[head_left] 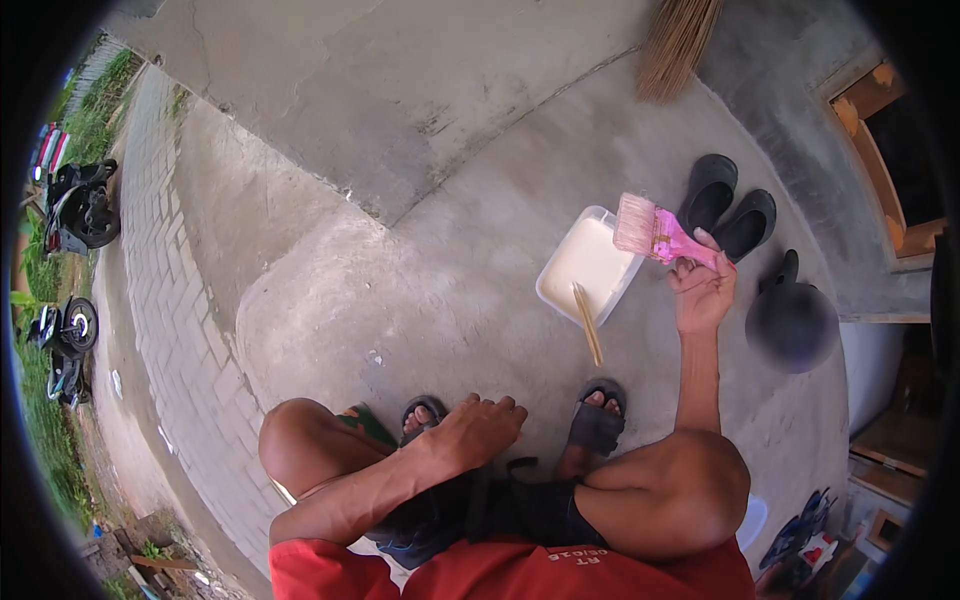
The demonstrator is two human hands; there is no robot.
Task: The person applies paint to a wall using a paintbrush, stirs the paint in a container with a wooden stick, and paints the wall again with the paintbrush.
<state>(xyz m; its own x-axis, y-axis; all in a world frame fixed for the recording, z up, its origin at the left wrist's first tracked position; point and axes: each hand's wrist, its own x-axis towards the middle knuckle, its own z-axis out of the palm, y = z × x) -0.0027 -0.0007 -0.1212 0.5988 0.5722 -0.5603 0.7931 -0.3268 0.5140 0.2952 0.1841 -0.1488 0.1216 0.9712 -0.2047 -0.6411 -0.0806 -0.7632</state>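
Observation:
A wide paintbrush (662, 232) with pale bristles and a pink handle is in my right hand (704, 288), whose fingers are closed round the handle. Its bristles are above the right rim of a white tub (551, 265). The tub holds a cream-coloured liquid, and a wooden stick (588, 325) leans out over its near edge. My left hand (478, 432) hangs in front of my left knee, back upward, seemingly empty, its fingers loosely bent and slightly apart. Their undersides are hidden.
Black shoes (745, 222) sit on the concrete floor (430, 310) beyond my right hand, with a dark round object (792, 328) nearby. A straw broom (678, 48) is at the top. Motorbikes (82, 205) stand beyond the paved path (165, 250) at left.

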